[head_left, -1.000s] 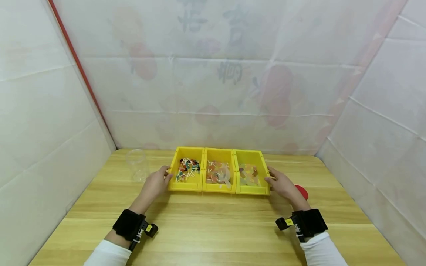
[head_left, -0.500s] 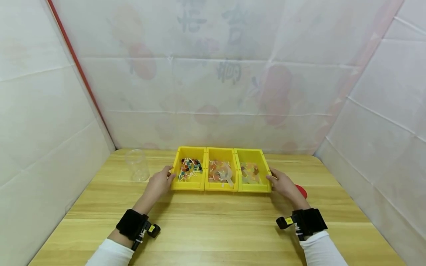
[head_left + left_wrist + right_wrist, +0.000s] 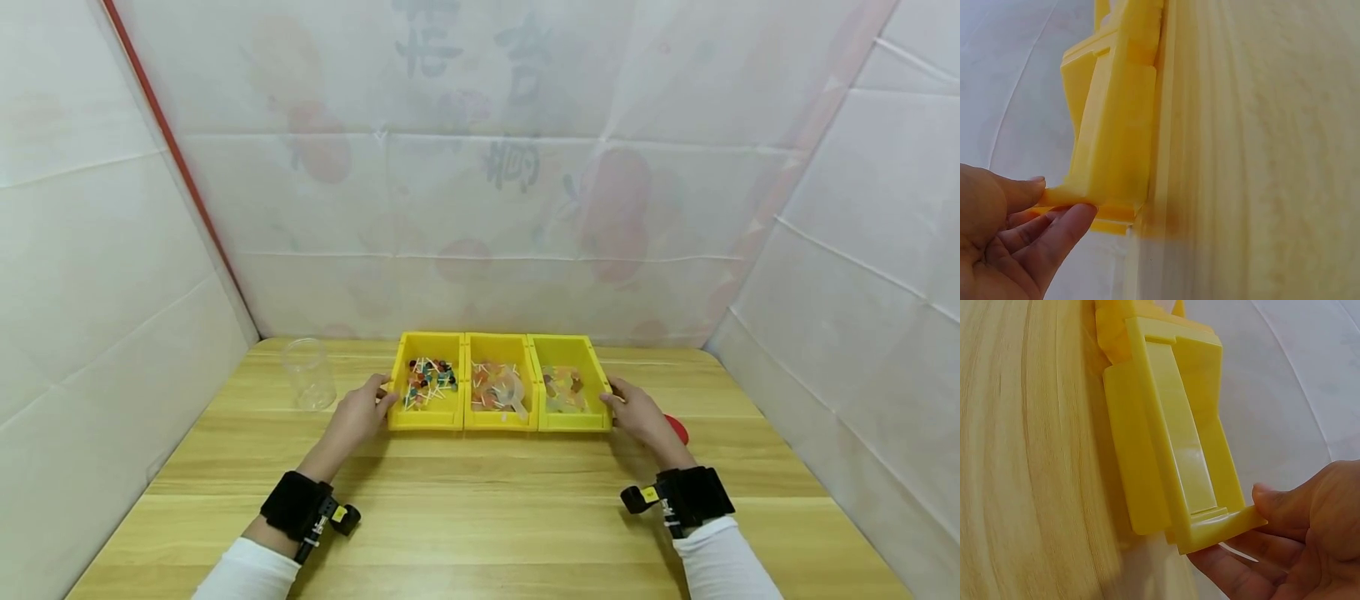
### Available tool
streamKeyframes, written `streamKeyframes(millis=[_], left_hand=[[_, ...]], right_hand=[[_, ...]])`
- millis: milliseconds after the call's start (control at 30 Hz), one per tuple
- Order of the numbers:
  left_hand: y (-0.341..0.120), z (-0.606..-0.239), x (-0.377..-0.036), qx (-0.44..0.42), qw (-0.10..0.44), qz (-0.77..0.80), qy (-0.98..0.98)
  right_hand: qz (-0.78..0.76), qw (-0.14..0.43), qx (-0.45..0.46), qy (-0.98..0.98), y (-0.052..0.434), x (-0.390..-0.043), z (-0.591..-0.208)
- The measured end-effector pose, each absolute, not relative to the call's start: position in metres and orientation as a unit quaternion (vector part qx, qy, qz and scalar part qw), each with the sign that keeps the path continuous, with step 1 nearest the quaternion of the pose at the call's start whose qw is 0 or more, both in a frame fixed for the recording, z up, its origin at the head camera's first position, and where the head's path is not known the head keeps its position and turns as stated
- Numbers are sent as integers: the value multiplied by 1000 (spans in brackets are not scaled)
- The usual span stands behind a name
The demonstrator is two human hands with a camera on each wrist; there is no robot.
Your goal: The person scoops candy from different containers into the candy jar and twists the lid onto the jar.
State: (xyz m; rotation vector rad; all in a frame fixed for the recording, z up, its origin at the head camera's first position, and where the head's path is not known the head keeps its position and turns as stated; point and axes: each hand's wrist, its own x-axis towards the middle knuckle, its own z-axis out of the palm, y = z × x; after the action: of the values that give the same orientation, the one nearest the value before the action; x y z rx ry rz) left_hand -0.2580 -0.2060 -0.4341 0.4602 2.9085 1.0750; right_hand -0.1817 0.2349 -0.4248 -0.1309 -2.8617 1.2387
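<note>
Bins (image 3: 500, 422) between left hand (image 3: 360, 410) and right hand (image 3: 634, 412) are all yellow, tabletop (image 3: 480, 508) under them's tan woodgrain, disc (image 3: 678, 429) beside the right hand's red.

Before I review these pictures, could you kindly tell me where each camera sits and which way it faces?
Head: on the head, facing forward and down at the yellow bins and table; left hand, right hand, forearms and white sleeves show.
Left wrist: on that wrist, facing the left bin; of the body, only the left hand shows, pinching the bin's edge.
Right wrist: on that wrist, facing the right bin; only the right hand shows, likewise pinching.
Shared: head and left wrist views both show the left hand and left bin.
</note>
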Motion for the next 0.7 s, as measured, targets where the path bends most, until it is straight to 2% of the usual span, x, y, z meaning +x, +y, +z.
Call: streamKeyframes(millis=[133,267,700], left_hand=[[-208,-433,-258,150,10,351,924],[-214,-429,-258,162,-22,340,926],[-249,-412,-264,197,-336,314,866]], right_hand=[[414,5,-46,-909,235,-182,-424],[421,4,-49,-906,235,-182,-424],[423,8,-55,-904,235,-182,-422]])
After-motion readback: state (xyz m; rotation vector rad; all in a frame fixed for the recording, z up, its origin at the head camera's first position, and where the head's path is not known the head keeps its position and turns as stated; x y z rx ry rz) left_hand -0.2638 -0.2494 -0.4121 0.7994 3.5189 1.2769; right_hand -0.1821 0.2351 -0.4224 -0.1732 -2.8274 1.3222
